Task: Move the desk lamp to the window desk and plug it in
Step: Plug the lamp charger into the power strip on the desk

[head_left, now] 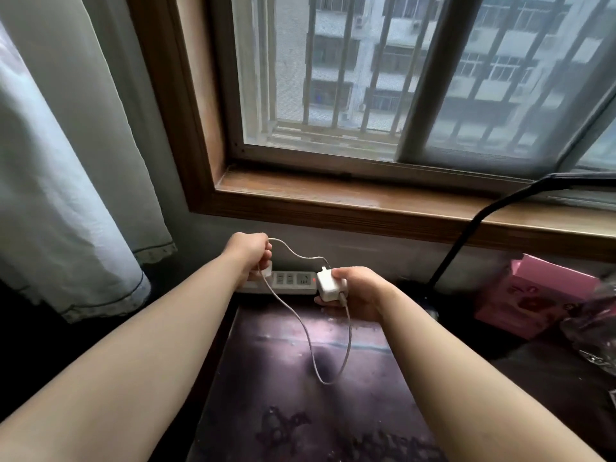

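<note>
This is a room in a home, likely a bedroom or study. A pale curtain [66,155] hangs beside a wood-framed window [366,95] with bars, facing apartment blocks. A power strip [290,281] and pink box [533,295] sit on the cluttered desk [300,378].

1. Your light is soft grey daylight from the window [383,78]; the room stays dim.
2. The worktop [300,378] shows a pale sheen; its left and right sides go near black.
3. Your wide lens bows the window frame and curtain [66,161].
4. The buildings outside look soft.

Black lamp [473,235] (gooseneck) beside windowsill [333,198]
</note>
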`<state>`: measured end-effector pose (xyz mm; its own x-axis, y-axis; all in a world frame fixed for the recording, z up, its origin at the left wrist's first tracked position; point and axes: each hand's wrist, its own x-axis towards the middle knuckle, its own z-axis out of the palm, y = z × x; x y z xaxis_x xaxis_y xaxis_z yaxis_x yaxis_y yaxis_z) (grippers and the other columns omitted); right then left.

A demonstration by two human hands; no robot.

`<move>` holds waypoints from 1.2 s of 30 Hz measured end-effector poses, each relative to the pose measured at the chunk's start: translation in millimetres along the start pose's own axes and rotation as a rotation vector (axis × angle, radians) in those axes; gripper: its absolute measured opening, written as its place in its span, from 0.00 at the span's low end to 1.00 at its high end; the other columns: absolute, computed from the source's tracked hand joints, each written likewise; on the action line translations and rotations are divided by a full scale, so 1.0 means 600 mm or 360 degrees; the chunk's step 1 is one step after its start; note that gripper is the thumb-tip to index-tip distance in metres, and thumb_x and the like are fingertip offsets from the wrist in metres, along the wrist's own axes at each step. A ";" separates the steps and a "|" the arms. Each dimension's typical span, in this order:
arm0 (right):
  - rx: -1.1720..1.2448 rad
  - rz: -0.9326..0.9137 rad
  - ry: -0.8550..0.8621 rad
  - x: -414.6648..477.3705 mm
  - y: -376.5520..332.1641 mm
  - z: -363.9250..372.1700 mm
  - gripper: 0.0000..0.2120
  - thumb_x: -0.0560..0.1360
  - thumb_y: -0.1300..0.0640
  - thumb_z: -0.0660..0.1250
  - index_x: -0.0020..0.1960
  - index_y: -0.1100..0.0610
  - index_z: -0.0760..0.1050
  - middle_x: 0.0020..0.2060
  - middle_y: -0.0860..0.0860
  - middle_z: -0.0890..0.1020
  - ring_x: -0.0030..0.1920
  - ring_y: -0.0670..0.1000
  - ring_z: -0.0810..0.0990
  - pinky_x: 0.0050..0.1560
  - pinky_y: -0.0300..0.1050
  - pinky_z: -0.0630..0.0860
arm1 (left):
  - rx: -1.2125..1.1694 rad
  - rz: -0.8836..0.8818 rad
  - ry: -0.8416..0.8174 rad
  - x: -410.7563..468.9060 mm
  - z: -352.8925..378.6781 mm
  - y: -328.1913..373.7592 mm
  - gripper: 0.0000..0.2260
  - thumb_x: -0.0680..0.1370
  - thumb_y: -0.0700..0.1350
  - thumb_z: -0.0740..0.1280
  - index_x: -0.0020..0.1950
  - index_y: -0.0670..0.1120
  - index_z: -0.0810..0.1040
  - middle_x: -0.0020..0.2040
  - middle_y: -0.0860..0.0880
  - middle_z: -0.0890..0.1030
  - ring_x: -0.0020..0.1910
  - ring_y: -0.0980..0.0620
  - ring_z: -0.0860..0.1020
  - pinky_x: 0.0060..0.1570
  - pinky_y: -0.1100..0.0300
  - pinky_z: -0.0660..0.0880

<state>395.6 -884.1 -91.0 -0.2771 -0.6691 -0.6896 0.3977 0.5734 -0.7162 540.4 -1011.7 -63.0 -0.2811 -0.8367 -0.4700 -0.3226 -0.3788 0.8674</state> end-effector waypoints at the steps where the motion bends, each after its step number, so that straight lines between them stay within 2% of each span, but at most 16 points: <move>1: 0.0024 0.0006 0.0001 0.009 -0.003 0.007 0.12 0.82 0.57 0.51 0.55 0.60 0.71 0.44 0.58 0.80 0.40 0.56 0.80 0.47 0.53 0.76 | -0.0011 -0.0023 -0.0029 0.010 -0.005 -0.001 0.10 0.77 0.40 0.56 0.37 0.46 0.73 0.30 0.50 0.71 0.27 0.52 0.69 0.38 0.58 0.72; 3: 0.0046 0.0010 0.0003 0.026 -0.008 0.019 0.12 0.82 0.57 0.51 0.58 0.61 0.69 0.43 0.59 0.80 0.40 0.56 0.80 0.46 0.52 0.77 | -0.0035 -0.0051 -0.0067 0.029 -0.011 -0.005 0.10 0.78 0.39 0.55 0.39 0.46 0.72 0.31 0.50 0.71 0.29 0.52 0.69 0.43 0.52 0.75; 5: 0.0065 0.0025 0.0021 0.041 -0.012 0.028 0.12 0.82 0.57 0.51 0.54 0.62 0.71 0.42 0.59 0.80 0.39 0.56 0.80 0.46 0.53 0.77 | -0.0038 -0.0060 -0.0085 0.050 -0.016 -0.010 0.11 0.79 0.38 0.54 0.39 0.45 0.72 0.32 0.49 0.70 0.28 0.53 0.67 0.36 0.50 0.79; 6: 0.0084 0.0038 0.0033 0.051 -0.015 0.033 0.12 0.82 0.57 0.52 0.51 0.62 0.71 0.42 0.59 0.80 0.39 0.57 0.80 0.47 0.53 0.77 | -0.0009 -0.0054 -0.0087 0.064 -0.020 -0.014 0.12 0.79 0.38 0.54 0.39 0.45 0.72 0.32 0.49 0.69 0.28 0.54 0.66 0.30 0.53 0.79; 8: 0.0130 0.0068 0.0055 0.069 -0.018 0.040 0.11 0.81 0.57 0.52 0.48 0.61 0.71 0.43 0.60 0.80 0.39 0.57 0.80 0.51 0.55 0.77 | 0.0104 0.0001 -0.0061 0.089 -0.028 -0.022 0.12 0.80 0.38 0.57 0.39 0.44 0.74 0.32 0.48 0.70 0.26 0.53 0.66 0.21 0.63 0.73; 10: 0.0153 0.0081 0.0044 0.084 -0.019 0.045 0.11 0.81 0.56 0.53 0.49 0.60 0.71 0.43 0.60 0.81 0.40 0.57 0.80 0.54 0.57 0.77 | 0.0194 0.0071 -0.0039 0.109 -0.036 -0.031 0.12 0.79 0.41 0.60 0.38 0.44 0.76 0.31 0.48 0.71 0.25 0.51 0.65 0.22 0.65 0.64; 13: 0.0146 0.0086 0.0023 0.109 -0.023 0.053 0.11 0.82 0.56 0.53 0.49 0.60 0.71 0.44 0.60 0.80 0.40 0.57 0.80 0.59 0.59 0.75 | 0.0290 0.0125 0.0032 0.139 -0.049 -0.041 0.13 0.79 0.45 0.61 0.36 0.44 0.76 0.29 0.48 0.71 0.23 0.50 0.64 0.24 0.65 0.61; 15: 0.0135 0.0098 0.0013 0.121 -0.026 0.057 0.11 0.82 0.55 0.53 0.50 0.60 0.71 0.44 0.60 0.80 0.40 0.56 0.80 0.56 0.59 0.76 | 0.0313 0.0099 0.0060 0.154 -0.052 -0.043 0.12 0.79 0.44 0.60 0.38 0.43 0.77 0.31 0.47 0.71 0.24 0.49 0.65 0.21 0.64 0.65; 16: 0.0126 0.0109 0.0011 0.129 -0.028 0.060 0.11 0.82 0.55 0.53 0.51 0.60 0.71 0.44 0.60 0.80 0.40 0.56 0.81 0.54 0.58 0.77 | 0.0264 0.0042 0.0050 0.164 -0.053 -0.043 0.12 0.79 0.43 0.59 0.38 0.43 0.76 0.33 0.47 0.70 0.25 0.49 0.66 0.19 0.63 0.71; 18: 0.0096 0.0131 0.0018 0.141 -0.031 0.062 0.11 0.81 0.54 0.54 0.51 0.59 0.71 0.44 0.59 0.81 0.40 0.55 0.81 0.51 0.55 0.78 | 0.0091 -0.0093 -0.0006 0.178 -0.052 -0.043 0.11 0.80 0.42 0.56 0.41 0.42 0.74 0.37 0.46 0.67 0.28 0.50 0.67 0.23 0.56 0.80; 20: 0.0074 0.0156 0.0017 0.157 -0.034 0.065 0.11 0.81 0.54 0.54 0.51 0.58 0.72 0.44 0.58 0.81 0.39 0.55 0.82 0.49 0.54 0.79 | 0.0044 -0.0163 -0.0006 0.194 -0.051 -0.046 0.09 0.80 0.42 0.54 0.46 0.41 0.71 0.40 0.46 0.67 0.29 0.50 0.67 0.23 0.55 0.80; 23: 0.0078 0.0176 -0.0006 0.171 -0.040 0.069 0.10 0.81 0.55 0.55 0.50 0.58 0.73 0.43 0.58 0.81 0.34 0.53 0.83 0.40 0.51 0.82 | 0.0232 -0.0133 0.0086 0.219 -0.055 -0.059 0.07 0.79 0.40 0.56 0.51 0.39 0.72 0.43 0.42 0.71 0.29 0.49 0.70 0.18 0.65 0.73; 27: 0.0134 0.0183 -0.0015 0.182 -0.049 0.073 0.10 0.80 0.57 0.56 0.48 0.60 0.73 0.42 0.59 0.79 0.38 0.55 0.81 0.32 0.47 0.82 | 0.0402 -0.0116 0.0170 0.257 -0.066 -0.081 0.14 0.77 0.37 0.57 0.60 0.36 0.76 0.46 0.38 0.77 0.32 0.45 0.75 0.29 0.59 0.73; 30: 0.0007 0.0154 0.0040 0.194 -0.058 0.074 0.10 0.79 0.60 0.55 0.45 0.60 0.73 0.39 0.58 0.78 0.37 0.55 0.80 0.30 0.43 0.80 | 0.0686 -0.0087 0.0244 0.280 -0.071 -0.092 0.13 0.78 0.36 0.59 0.60 0.35 0.77 0.55 0.36 0.80 0.52 0.38 0.80 0.49 0.52 0.77; 32: -0.0090 0.0140 0.0082 0.200 -0.064 0.072 0.09 0.78 0.62 0.55 0.43 0.60 0.73 0.38 0.58 0.78 0.36 0.55 0.80 0.29 0.41 0.79 | 0.0926 -0.0064 0.0267 0.285 -0.074 -0.097 0.13 0.79 0.38 0.61 0.60 0.35 0.77 0.59 0.37 0.79 0.58 0.39 0.79 0.53 0.53 0.75; 36: -0.0174 0.0137 0.0116 0.212 -0.071 0.067 0.05 0.77 0.64 0.57 0.44 0.60 0.71 0.39 0.59 0.77 0.35 0.55 0.79 0.25 0.39 0.78 | 0.1209 -0.0024 0.0272 0.289 -0.080 -0.111 0.15 0.80 0.40 0.59 0.64 0.36 0.75 0.64 0.38 0.77 0.63 0.40 0.76 0.60 0.54 0.73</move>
<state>378.5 -1012.5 -144.1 -0.3106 -0.5812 -0.7522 0.3263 0.6780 -0.6586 556.6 -1150.5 -194.1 -0.1488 -0.9063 -0.3955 -0.8734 -0.0670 0.4823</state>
